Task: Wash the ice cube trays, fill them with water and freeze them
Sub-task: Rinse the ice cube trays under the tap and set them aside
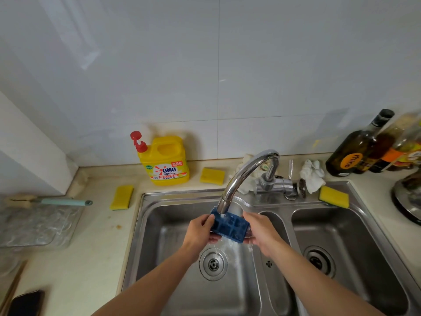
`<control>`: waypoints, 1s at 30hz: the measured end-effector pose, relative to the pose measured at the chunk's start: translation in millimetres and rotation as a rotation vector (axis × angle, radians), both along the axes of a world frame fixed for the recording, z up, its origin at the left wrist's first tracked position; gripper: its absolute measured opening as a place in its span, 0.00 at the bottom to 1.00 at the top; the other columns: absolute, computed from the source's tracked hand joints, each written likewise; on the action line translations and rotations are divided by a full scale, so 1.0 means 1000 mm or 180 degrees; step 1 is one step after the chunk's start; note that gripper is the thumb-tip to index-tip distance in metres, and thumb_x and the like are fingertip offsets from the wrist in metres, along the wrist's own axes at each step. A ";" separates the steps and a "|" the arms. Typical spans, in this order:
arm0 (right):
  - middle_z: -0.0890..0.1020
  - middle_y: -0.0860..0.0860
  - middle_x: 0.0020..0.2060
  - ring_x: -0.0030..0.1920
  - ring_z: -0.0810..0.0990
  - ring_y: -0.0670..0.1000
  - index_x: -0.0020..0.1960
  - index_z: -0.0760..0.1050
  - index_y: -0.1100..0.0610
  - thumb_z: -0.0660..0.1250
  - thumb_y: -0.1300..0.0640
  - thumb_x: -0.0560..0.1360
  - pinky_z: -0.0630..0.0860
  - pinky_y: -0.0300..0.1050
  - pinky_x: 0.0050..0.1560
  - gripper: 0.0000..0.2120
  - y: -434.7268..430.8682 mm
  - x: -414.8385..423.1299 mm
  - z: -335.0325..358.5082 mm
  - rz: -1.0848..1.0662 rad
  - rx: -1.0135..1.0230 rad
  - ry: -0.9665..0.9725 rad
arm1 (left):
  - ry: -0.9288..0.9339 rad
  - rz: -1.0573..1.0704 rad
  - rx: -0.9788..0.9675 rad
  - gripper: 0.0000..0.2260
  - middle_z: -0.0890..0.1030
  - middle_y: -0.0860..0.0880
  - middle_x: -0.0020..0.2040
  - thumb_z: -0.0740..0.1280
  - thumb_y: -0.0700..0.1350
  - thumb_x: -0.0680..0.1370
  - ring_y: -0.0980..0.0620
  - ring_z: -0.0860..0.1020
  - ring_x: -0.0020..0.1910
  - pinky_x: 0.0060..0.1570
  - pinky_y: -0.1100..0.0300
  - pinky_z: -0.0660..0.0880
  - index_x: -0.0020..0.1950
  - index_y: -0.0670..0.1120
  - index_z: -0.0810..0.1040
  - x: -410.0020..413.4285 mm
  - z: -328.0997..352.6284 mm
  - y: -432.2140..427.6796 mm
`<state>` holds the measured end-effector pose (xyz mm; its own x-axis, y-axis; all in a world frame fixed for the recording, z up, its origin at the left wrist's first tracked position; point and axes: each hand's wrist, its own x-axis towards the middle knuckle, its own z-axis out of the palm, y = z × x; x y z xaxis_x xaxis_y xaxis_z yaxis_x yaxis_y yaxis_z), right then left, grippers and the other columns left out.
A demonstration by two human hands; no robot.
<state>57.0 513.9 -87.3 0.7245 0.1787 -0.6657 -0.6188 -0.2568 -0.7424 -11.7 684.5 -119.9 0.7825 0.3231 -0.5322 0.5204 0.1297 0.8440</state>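
While water is running from the tap (pixel 241 176), the left hand (pixel 199 231) and right hand (pixel 262 233) are each gripping one end of the blue tray (pixel 230 225), tilting it over the left sink (pixel 159 224) basin so rinse water is draining away

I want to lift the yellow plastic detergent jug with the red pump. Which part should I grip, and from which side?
Grip the handle bar on top of the yellow plastic detergent jug, coming from above and the front. It stands upright close to the white tiled wall, the red pump rises at its left, and the cut-out under the bar faces forward.
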 end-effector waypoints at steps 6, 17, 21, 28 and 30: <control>0.87 0.56 0.45 0.42 0.87 0.55 0.52 0.81 0.56 0.64 0.49 0.83 0.81 0.46 0.38 0.13 -0.003 -0.001 0.009 -0.0036 -0.0045 -0.0189 | 0.0173 0.0093 -0.0807 0.15 0.86 0.43 0.42 0.59 0.49 0.85 0.47 0.84 0.38 0.42 0.55 0.81 0.57 0.42 0.81 0.000 -0.005 -0.009; 0.82 0.66 0.55 0.50 0.84 0.66 0.63 0.75 0.59 0.59 0.37 0.82 0.84 0.54 0.44 0.26 0.002 -0.007 0.011 -0.0257 0.0854 0.0774 | -0.0643 0.0084 -0.0297 0.09 0.87 0.47 0.46 0.63 0.46 0.84 0.53 0.85 0.43 0.40 0.62 0.79 0.56 0.53 0.84 0.008 0.029 0.003; 0.79 0.68 0.58 0.48 0.83 0.65 0.66 0.72 0.61 0.57 0.40 0.84 0.84 0.56 0.43 0.26 0.019 -0.009 0.011 -0.0291 0.1007 0.0954 | -0.0894 0.0088 0.0243 0.09 0.86 0.51 0.47 0.64 0.45 0.83 0.57 0.84 0.43 0.39 0.62 0.80 0.57 0.57 0.82 -0.001 0.038 0.013; 0.81 0.64 0.51 0.43 0.81 0.59 0.64 0.74 0.60 0.62 0.43 0.83 0.82 0.50 0.37 0.21 0.028 -0.017 0.014 -0.0125 0.0994 0.1072 | -0.0364 0.0223 0.0277 0.06 0.84 0.49 0.49 0.62 0.47 0.84 0.51 0.85 0.43 0.38 0.61 0.81 0.56 0.52 0.79 -0.014 0.027 0.023; 0.81 0.64 0.50 0.42 0.81 0.58 0.63 0.74 0.60 0.63 0.44 0.83 0.80 0.48 0.37 0.20 0.019 -0.019 0.013 -0.0025 0.0816 0.1018 | -0.0073 0.0037 0.0172 0.08 0.85 0.47 0.48 0.61 0.47 0.85 0.51 0.86 0.41 0.39 0.59 0.82 0.57 0.49 0.79 -0.015 0.018 0.020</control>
